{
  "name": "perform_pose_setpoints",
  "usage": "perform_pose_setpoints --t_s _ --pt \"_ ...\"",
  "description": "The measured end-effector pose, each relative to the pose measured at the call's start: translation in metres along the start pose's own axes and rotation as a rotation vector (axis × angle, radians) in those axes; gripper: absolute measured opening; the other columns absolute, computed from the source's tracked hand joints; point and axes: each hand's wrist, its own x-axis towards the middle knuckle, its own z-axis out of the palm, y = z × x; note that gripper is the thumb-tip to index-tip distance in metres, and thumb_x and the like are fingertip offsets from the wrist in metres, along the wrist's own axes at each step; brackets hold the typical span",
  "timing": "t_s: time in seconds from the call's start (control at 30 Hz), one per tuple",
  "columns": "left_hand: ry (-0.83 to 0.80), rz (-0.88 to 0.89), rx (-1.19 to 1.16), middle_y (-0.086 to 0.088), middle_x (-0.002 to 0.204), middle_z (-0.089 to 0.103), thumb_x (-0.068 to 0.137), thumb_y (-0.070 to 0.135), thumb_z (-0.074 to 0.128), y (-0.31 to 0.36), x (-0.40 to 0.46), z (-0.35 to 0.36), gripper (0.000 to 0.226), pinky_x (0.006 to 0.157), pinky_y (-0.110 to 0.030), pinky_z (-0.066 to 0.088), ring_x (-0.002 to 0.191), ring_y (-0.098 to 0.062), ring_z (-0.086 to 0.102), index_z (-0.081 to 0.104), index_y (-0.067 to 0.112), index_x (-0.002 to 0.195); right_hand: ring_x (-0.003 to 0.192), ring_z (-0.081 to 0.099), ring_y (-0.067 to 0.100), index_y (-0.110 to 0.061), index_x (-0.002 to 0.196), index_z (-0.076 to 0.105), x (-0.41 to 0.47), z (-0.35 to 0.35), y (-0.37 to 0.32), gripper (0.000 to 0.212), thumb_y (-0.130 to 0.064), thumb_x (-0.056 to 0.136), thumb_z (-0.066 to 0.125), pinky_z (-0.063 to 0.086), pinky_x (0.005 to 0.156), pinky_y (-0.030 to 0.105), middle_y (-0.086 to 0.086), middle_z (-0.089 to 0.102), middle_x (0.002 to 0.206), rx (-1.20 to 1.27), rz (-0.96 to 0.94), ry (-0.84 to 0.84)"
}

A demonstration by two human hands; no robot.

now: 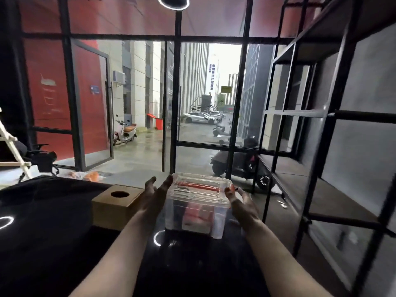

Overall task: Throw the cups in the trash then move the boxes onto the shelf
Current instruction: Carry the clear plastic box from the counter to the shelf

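Observation:
A clear plastic box (198, 205) with a ribbed lid, a red handle and reddish contents stands on the glossy black table (53, 232) ahead of me. My left hand (155, 195) is against its left side with fingers spread upward. My right hand (240, 200) presses its right side, the thumb on the lid's edge. A brown cardboard box (116, 205) with a round hole in its top sits just left of the clear box. The black metal shelf (317, 189) stands to the right with bare dark boards. No cups or trash bin are in view.
Glass walls with black frames and an open glass door (94, 103) lie ahead; scooters (242, 163) are parked outside. A camera on a tripod (42, 159) and a white wooden frame (12, 146) stand at the left. Orange items (90, 175) lie beyond the table.

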Motion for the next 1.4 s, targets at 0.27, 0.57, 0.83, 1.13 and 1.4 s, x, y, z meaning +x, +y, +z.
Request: perform_pose_setpoints --t_s 0.27,0.57,0.83,1.13,1.4 --pt "-0.049 -0.090 -0.162 -0.024 0.142 0.059 0.065 0.078 0.067 -0.026 0.025 0.012 0.101 0.103 -0.064 0.049 0.123 -0.047 0.060 0.049 0.018 0.145 0.117 0.058 0.035 -0.023 0.150 0.040 0.003 0.001 0.005 0.065 -0.035 0.092 0.068 0.060 0.079 0.047 0.017 0.054 0.140 0.054 0.032 -0.042" --pt "0.097 -0.067 -0.131 -0.017 0.125 0.068 0.085 0.050 0.065 -0.021 -0.008 0.021 0.052 0.093 -0.051 0.057 0.111 -0.039 0.066 0.060 0.019 0.127 0.098 0.070 0.033 -0.017 0.137 0.056 -0.018 -0.029 0.006 0.055 -0.031 0.086 0.071 0.063 0.072 0.052 0.012 0.069 0.119 0.078 0.027 0.026" --pt "0.055 0.016 -0.086 -0.015 0.117 0.068 0.078 0.049 0.069 0.003 -0.086 0.081 0.048 0.098 -0.055 0.056 0.107 -0.038 0.067 0.056 0.023 0.117 0.095 0.072 0.034 -0.019 0.135 0.056 -0.072 -0.127 0.004 0.049 -0.027 0.089 0.070 0.064 0.071 0.048 0.014 0.070 0.114 0.131 -0.028 0.085" --pt "0.007 0.061 -0.060 -0.014 0.115 0.070 0.087 0.041 0.073 0.010 -0.208 0.209 0.045 0.098 -0.055 0.055 0.105 -0.037 0.068 0.058 0.015 0.121 0.079 0.068 0.018 -0.017 0.128 0.061 -0.134 -0.305 0.027 0.042 -0.034 0.090 0.069 0.060 0.052 0.026 0.005 0.068 0.102 0.100 -0.087 0.130" --pt "-0.007 0.012 -0.089 -0.021 0.113 0.070 0.085 0.032 0.076 0.006 -0.283 0.293 0.050 0.079 -0.048 0.059 0.099 -0.039 0.069 0.056 0.007 0.124 0.095 0.071 0.033 -0.007 0.135 0.056 -0.166 -0.409 0.047 0.049 -0.031 0.093 0.066 0.062 0.056 0.036 0.019 0.067 0.120 0.027 -0.087 0.156"
